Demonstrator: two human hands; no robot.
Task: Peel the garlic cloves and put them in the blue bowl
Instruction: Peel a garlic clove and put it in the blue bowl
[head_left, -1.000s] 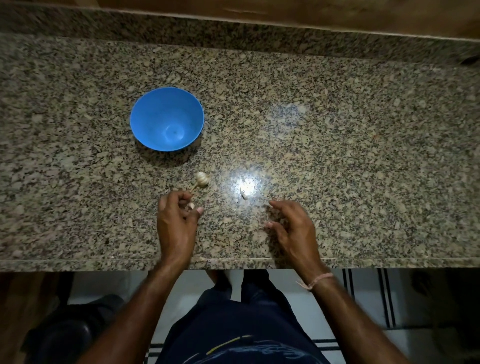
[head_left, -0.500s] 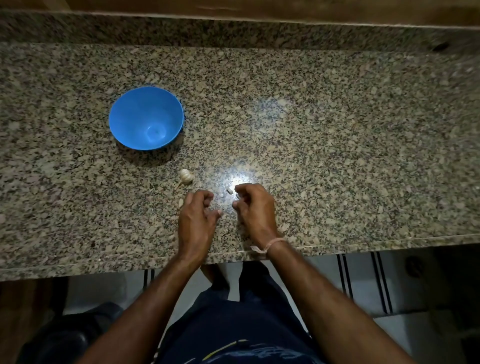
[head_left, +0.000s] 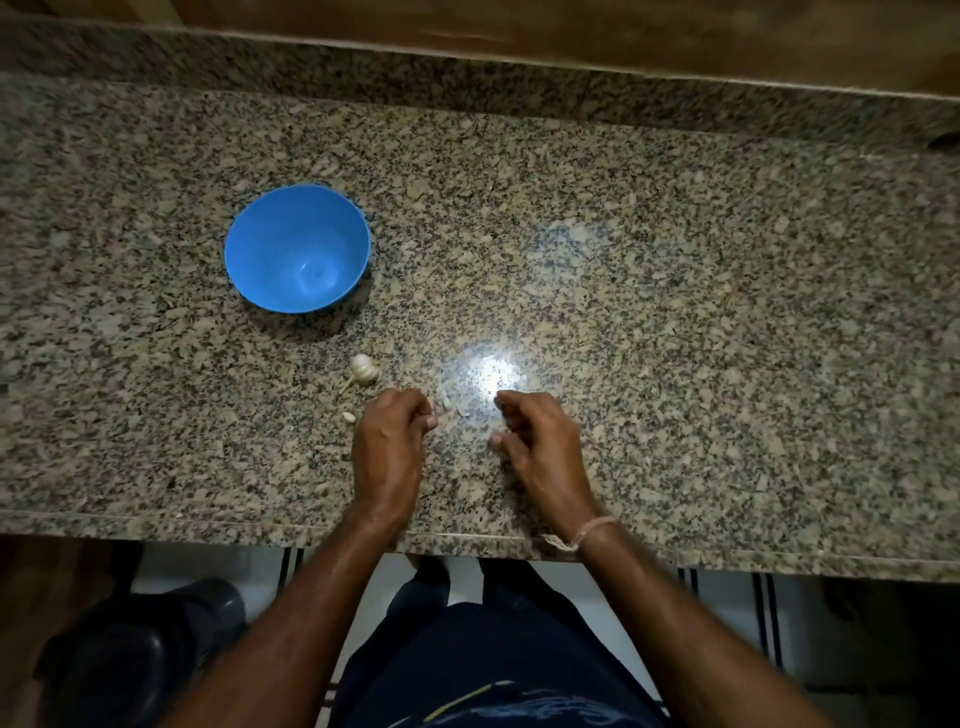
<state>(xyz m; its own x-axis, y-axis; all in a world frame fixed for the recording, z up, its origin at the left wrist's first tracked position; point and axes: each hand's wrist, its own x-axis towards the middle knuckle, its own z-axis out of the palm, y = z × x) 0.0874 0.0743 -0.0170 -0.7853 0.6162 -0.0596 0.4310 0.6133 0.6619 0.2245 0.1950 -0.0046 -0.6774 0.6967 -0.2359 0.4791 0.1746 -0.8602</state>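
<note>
Left hand (head_left: 390, 436) is positioned on the granite counter (head_left: 675, 312) near its front edge, fingers curled under the palm; whether they grip anything cannot be told, since the fingertips are tucked away from the camera. Right hand (head_left: 537, 439) lies just to the right of it, fingers likewise bent inward, thumb tip visible at the inner side; no object can be confirmed in its grasp, and motion blur softens its outline. A thin pale cord bracelet (head_left: 582, 535) sits on the right wrist. Between the two hands, on the counter, lie a few small pale pieces, garlic cloves (head_left: 452, 402), partly washed out by a bright glare spot (head_left: 493, 371) reflected on the stone; their number and whether they are peeled cannot be made out. One loose clove (head_left: 348, 416) rests just left of the left hand. A partial garlic bulb (head_left: 363, 370) with its stem lies beyond it. The blue bowl (head_left: 249, 244) stands upright farther back and to the left, well apart from the hands, interior showing nothing inside. Below the counter edge, the person's dark clothing and a dark object at lower left are dim and indistinct.
</note>
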